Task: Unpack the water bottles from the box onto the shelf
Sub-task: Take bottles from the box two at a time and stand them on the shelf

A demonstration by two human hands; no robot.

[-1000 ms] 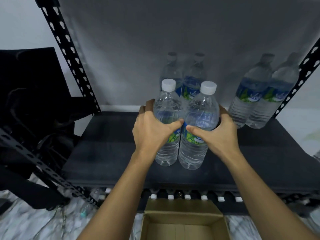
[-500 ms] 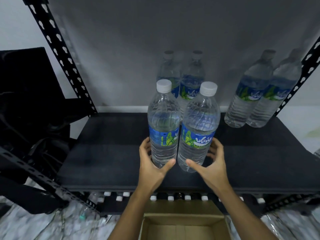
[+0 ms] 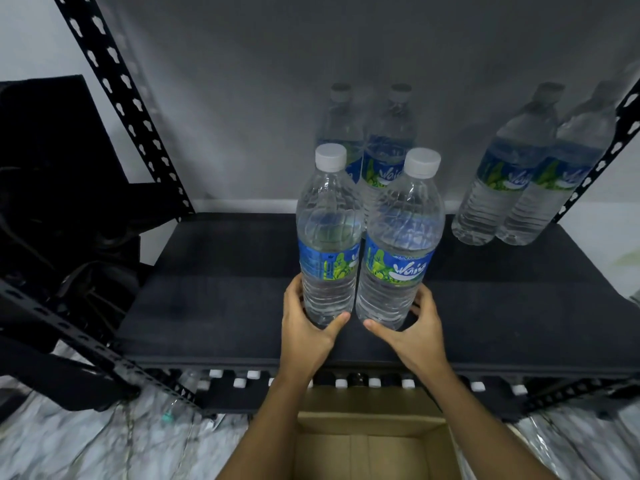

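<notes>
Two clear water bottles with white caps and blue-green labels stand upright, side by side, on the black shelf [image 3: 214, 306]. My left hand [image 3: 306, 332] cups the base of the left bottle [image 3: 327, 237], fingers on its left side and thumb in front. The base of the right bottle [image 3: 401, 244] sits in my right hand [image 3: 414, 332] in the same way. Behind them stands another pair of bottles [image 3: 384, 143]. A further pair [image 3: 519, 178] is at the back right. The open cardboard box [image 3: 370, 445] lies below my forearms; the part of its inside that shows holds nothing.
Black perforated uprights frame the shelf at left [image 3: 121, 98] and right [image 3: 602, 150]. Several white bottle caps [image 3: 341, 383] show on the lower level under the shelf edge. Dark fabric [image 3: 52, 185] hangs at the left. The floor is marbled.
My hands slid from the middle of the two bottles down to their bases. The two bottles now stand on the shelf.
</notes>
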